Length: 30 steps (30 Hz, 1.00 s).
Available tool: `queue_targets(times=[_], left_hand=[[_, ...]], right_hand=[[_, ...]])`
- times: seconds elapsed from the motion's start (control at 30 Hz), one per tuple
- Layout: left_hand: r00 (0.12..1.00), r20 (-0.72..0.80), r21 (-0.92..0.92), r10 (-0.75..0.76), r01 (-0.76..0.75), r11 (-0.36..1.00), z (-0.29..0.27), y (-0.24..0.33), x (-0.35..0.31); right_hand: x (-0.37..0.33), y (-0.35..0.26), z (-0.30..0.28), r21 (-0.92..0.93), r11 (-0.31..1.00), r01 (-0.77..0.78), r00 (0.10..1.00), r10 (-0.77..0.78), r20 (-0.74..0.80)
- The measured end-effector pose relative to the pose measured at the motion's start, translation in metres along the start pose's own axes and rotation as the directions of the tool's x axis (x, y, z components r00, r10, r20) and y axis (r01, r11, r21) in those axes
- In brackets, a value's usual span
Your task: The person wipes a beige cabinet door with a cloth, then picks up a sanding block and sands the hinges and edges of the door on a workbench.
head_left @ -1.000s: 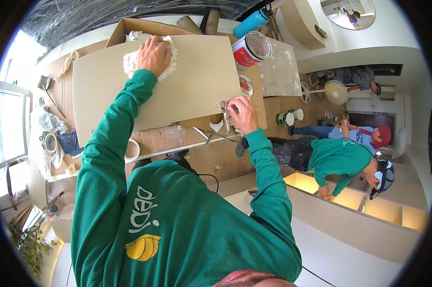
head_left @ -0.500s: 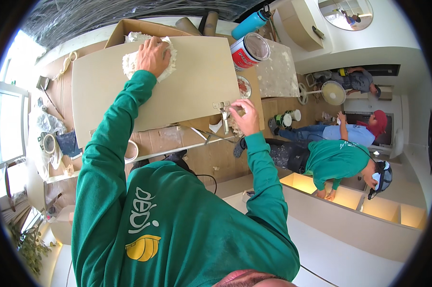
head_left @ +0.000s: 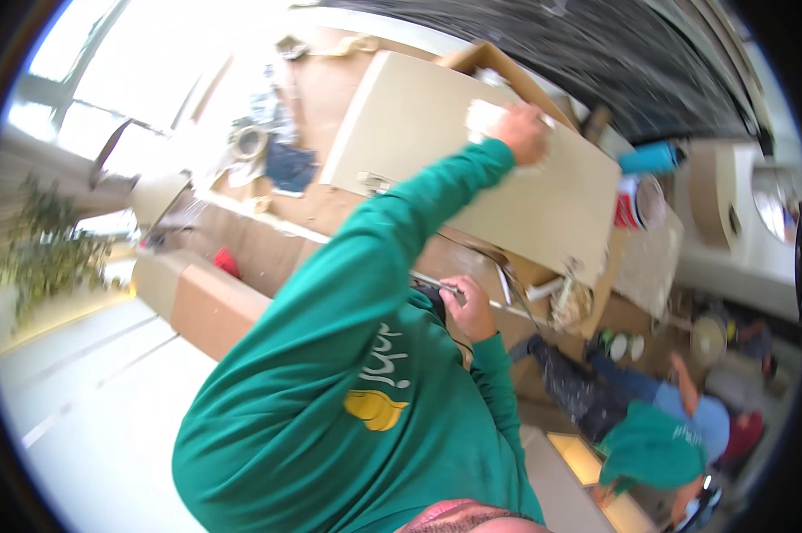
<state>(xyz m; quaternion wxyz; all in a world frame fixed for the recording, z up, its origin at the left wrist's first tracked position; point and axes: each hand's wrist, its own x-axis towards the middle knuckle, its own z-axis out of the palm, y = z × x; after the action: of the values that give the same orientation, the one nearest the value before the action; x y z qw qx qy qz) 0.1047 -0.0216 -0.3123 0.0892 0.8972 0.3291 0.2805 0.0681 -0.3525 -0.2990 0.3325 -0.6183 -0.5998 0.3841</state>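
Note:
A flat beige cabinet door [head_left: 472, 222] lies on the worktable, with a metal hinge [head_left: 374, 183] at its left end and another hinge [head_left: 573, 266] near the right corner. My left hand [head_left: 524, 135] is closed on a wad of white cloth [head_left: 484, 121], pressed against the far part of the door. Close to my body, off the door's near edge, my right hand [head_left: 472, 309] has its fingers bent round a small slim grey piece [head_left: 451, 289]; blur hides its kind.
An open cardboard box [head_left: 530, 84] stands behind the door. Right of it are a blue bottle [head_left: 651, 158] and a red-and-white can [head_left: 639, 202]. Tape and plastic lie at left, by a long carton [head_left: 214, 302]. Co-workers [head_left: 654, 444] stand at lower right.
The view has swung, so the door now appears tilted and farther right. My right hand has left the right-hand hinge and come back near my body. My left hand stays on the cloth.

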Motion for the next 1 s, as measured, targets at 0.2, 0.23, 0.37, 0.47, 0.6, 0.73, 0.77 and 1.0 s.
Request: queue_targets(times=[0.2, 0.23, 0.37, 0.47, 0.6, 0.73, 0.77, 1.0], left_hand=[[0.979, -0.186, -0.487, -0.087, -0.015, 0.873, -0.046, 0.007, -0.021], [0.992, -0.096, -0.546, -0.078, 0.013, 0.838, -0.078, 0.006, -0.028], [0.932, -0.343, -0.451, -0.115, -0.056, 0.891, -0.200, -0.091, -0.100], [0.784, -0.355, -0.632, -0.509, 0.200, 0.748, -0.244, -0.183, -0.180], [0.600, -0.331, -0.119, -0.728, 0.739, 0.663, -0.171, -0.325, -0.355], [0.371, -0.053, 0.380, -0.927, 0.866, 0.325, -0.133, -0.338, -0.452], [0.521, -0.163, 0.424, -0.838, 0.804, 0.417, -0.123, -0.361, -0.474], [0.367, -0.100, 0.349, -0.925, 0.883, 0.313, -0.119, -0.323, -0.421]], right_hand=[[0.010, -0.018, 0.056, 0.116, 0.986, -0.120, 0.987, 0.106, 0.118], [0.010, -0.016, 0.061, 0.129, 0.982, -0.136, 0.989, 0.127, 0.075], [0.007, -0.004, 0.069, 0.063, 0.981, -0.182, 0.981, 0.178, 0.073], [-0.006, 0.002, 0.079, 0.136, 0.965, -0.226, 0.973, 0.231, -0.018], [-0.016, 0.012, 0.099, 0.175, 0.935, -0.309, 0.944, 0.324, -0.066], [0.009, 0.006, 0.108, 0.102, 0.980, -0.171, 0.985, 0.174, -0.013], [0.013, 0.001, 0.111, 0.069, 0.989, -0.129, 0.991, 0.131, -0.031], [0.001, 0.004, 0.106, 0.075, 0.980, -0.184, 0.972, 0.193, -0.135]])
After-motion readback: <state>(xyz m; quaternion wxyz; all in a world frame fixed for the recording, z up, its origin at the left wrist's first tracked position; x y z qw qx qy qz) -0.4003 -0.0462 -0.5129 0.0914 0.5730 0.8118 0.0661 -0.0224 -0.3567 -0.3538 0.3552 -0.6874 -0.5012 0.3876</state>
